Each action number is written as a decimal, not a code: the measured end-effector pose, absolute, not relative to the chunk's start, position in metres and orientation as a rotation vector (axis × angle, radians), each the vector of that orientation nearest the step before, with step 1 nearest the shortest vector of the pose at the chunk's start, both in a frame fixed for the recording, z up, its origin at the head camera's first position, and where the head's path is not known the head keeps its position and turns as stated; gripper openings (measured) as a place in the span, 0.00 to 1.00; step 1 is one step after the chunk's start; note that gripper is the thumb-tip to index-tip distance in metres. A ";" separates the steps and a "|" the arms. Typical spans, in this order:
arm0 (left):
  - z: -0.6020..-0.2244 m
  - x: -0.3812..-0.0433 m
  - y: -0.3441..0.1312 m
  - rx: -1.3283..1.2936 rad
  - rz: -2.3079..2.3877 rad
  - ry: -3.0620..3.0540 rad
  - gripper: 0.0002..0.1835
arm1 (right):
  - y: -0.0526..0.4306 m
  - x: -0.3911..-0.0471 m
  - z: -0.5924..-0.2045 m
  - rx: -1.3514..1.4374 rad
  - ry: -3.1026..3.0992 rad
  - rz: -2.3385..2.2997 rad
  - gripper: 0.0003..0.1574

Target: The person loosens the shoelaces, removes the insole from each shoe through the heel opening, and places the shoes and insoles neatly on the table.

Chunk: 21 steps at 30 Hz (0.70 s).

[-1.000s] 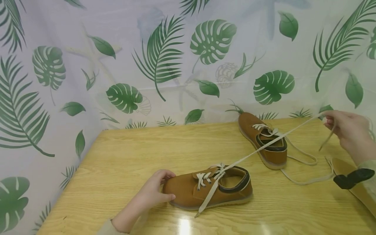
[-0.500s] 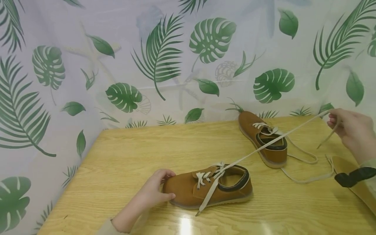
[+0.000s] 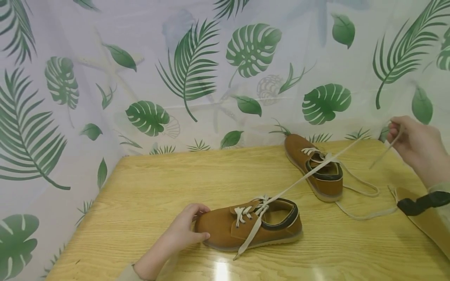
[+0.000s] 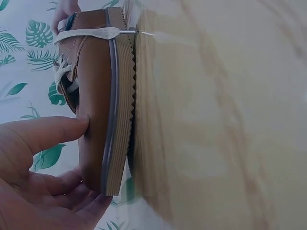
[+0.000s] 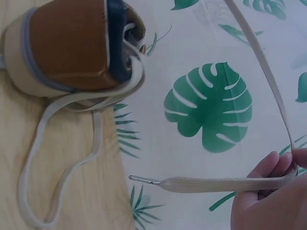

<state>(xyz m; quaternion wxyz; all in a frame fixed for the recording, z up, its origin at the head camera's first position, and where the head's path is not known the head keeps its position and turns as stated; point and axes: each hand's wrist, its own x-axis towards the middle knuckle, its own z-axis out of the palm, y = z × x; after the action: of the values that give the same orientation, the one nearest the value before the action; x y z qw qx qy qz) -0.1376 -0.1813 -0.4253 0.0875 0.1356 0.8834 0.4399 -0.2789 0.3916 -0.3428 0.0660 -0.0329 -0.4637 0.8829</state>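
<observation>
A brown lace-up shoe (image 3: 225, 228) lies on its sole on the table, toe to the left. My left hand (image 3: 183, 226) grips its toe, the thumb on the near side and the fingers round the front. In the left wrist view the thumb presses the shoe's side (image 4: 96, 96). My right hand (image 3: 418, 146), raised at the right, pinches one of this shoe's cream laces (image 3: 299, 181). That lace runs slanting and taut from the shoe's throat, and its metal-tipped end (image 5: 144, 180) hangs free past the fingers. The other lace end (image 3: 247, 242) drapes over the near side.
A second brown shoe (image 3: 325, 187) stands behind to the right, its long laces (image 3: 369, 214) loose on the wooden table (image 3: 158, 183). A tan flat object (image 3: 422, 222) lies under my right forearm. A leaf-print curtain (image 3: 211, 97) hangs behind the table.
My right hand has risen a little with the lace. My left hand and the shoe have stayed in place.
</observation>
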 end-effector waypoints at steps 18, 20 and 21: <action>-0.425 -0.136 -0.179 0.360 1.306 2.637 0.31 | 0.327 -0.290 -0.305 0.000 -1.392 2.879 0.12; -0.425 -0.136 -0.179 0.370 1.314 2.639 0.31 | 0.317 -0.290 -0.302 -0.003 -1.442 2.866 0.14; -0.425 -0.136 -0.180 0.374 1.318 2.639 0.32 | 0.312 -0.290 -0.301 -0.002 -1.477 2.853 0.14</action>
<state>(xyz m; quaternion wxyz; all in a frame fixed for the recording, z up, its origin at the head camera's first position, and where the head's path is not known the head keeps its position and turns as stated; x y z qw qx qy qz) -0.1364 -0.1795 -0.4254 0.0838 0.1252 0.8844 0.4417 -0.2898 0.3118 -0.3005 -0.0354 -0.0006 -0.4596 0.8874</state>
